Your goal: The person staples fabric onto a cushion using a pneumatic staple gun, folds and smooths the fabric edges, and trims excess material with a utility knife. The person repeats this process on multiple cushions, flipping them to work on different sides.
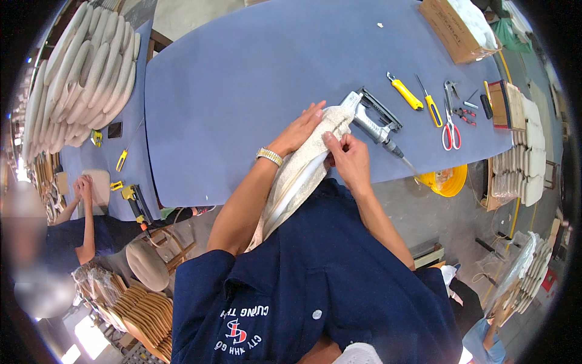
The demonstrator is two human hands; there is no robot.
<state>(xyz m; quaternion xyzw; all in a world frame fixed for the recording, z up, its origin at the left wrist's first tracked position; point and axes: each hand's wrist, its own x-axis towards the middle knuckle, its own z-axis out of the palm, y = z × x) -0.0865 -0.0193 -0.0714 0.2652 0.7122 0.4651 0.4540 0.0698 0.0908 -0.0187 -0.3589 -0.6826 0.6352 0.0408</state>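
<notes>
A beige fabric-covered seat cushion [312, 147] stands tilted on edge between my body and the blue-grey table, its white underside strip facing me. My left hand [301, 130], a gold-coloured watch [269, 156] on its wrist, lies along the cushion's far side with fingers stretched out. On the near side, my right hand [350, 159] pinches the fabric edge between thumb and curled fingers; part of those fingers is hidden. Just beyond the cushion's upper end lies a silver and black staple gun [374, 121], its hose running off the table edge. Neither hand touches it.
To the right on the table [254, 73] lie a yellow utility knife [405, 91], a yellow screwdriver [433, 109], red-handled scissors [450, 130] and pliers [465, 115]. A cardboard box [456, 30] stands behind them. Left are stacked cushions [91, 79] and a co-worker's hands [83, 186]. A yellow basket [448, 181] sits below.
</notes>
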